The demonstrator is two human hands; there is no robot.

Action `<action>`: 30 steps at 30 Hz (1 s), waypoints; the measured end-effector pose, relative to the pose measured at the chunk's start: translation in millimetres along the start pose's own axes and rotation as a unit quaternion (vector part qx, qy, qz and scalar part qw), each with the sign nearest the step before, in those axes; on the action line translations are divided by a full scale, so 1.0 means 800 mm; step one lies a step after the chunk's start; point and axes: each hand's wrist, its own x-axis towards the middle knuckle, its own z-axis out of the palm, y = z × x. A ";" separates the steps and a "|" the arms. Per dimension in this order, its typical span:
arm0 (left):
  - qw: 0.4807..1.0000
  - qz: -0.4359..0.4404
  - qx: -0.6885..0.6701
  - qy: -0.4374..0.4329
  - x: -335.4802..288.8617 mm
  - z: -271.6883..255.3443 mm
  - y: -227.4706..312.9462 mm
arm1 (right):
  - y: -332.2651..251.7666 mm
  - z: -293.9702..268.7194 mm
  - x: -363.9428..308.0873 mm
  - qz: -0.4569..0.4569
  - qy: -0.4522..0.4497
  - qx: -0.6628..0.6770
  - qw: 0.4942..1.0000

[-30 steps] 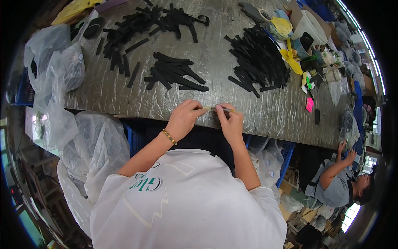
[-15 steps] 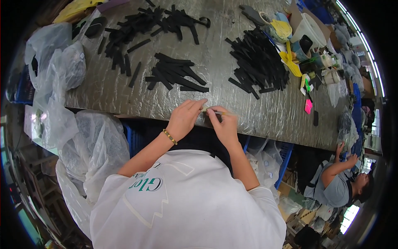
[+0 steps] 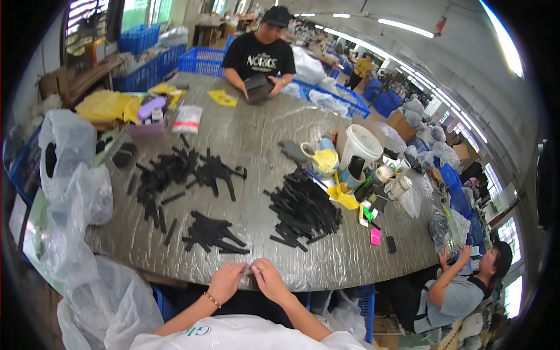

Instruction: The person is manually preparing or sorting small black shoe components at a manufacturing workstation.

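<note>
Bench (image 3: 350, 262): glossy, crinkled surface, shining away under us!
Black strips (image 3: 213, 233): flat, matte, narrow, heaped in loose piles.
Lettering (image 3: 201, 331): green across the white shirt (image 3: 262, 333), partly folded away.
Left hand (image 3: 226, 281): fingers curled, pinching!
Right hand (image 3: 269, 281): pinching too!
Small pale piece (image 3: 248, 270): right between both hands' fingertips, strips just beyond; too tiny to identify.

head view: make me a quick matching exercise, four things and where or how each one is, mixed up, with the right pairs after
1. left hand
2. bracelet
3. right-hand pile of black strips
4. pink piece

A. beside a small dark flat piece
B. at the near edge of the table, fingertips close to those of the right hand
C. heaped, with a yellow item at its right
D. worn, golden

Pairs: 1-B, 2-D, 3-C, 4-A
</note>
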 end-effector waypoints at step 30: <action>0.991 -0.055 -0.012 0.122 -0.009 -0.089 -0.033 | 0.050 -0.059 0.005 -0.047 -0.002 -0.251 0.967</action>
